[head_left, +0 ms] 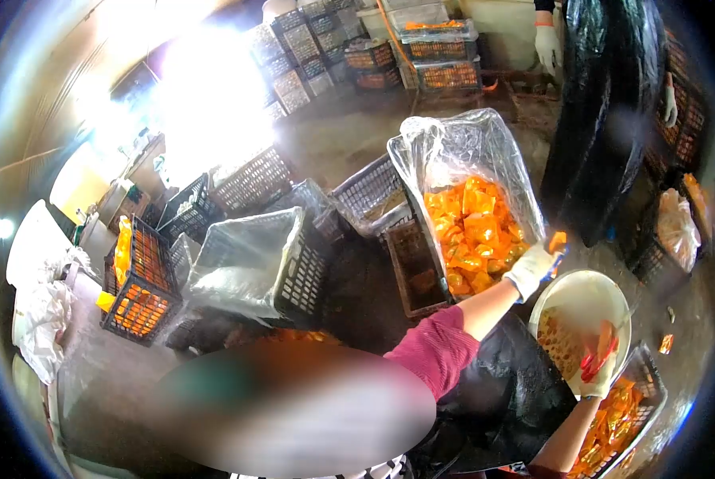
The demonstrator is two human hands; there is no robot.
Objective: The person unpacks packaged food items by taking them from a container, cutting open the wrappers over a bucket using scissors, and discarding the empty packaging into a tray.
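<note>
l hand (pixel 530 270): fingers gripping orange pkt (pixel 559 241), beside lined crate (pixel 485 148)
r hand (pixel 601 375): at white bucket (pixel 578 287) rim; fingers blurred, can't tell grip

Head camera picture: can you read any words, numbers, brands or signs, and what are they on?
None can be read.
Shiny orange plastic packets in the rectangular crate lined with clear plastic: any print is too small and blurred.
Round white plastic bucket: no lettering shows.

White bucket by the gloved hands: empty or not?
Not empty: brownish contents show inside the white bucket. Cannot tell how deep they go.
</note>
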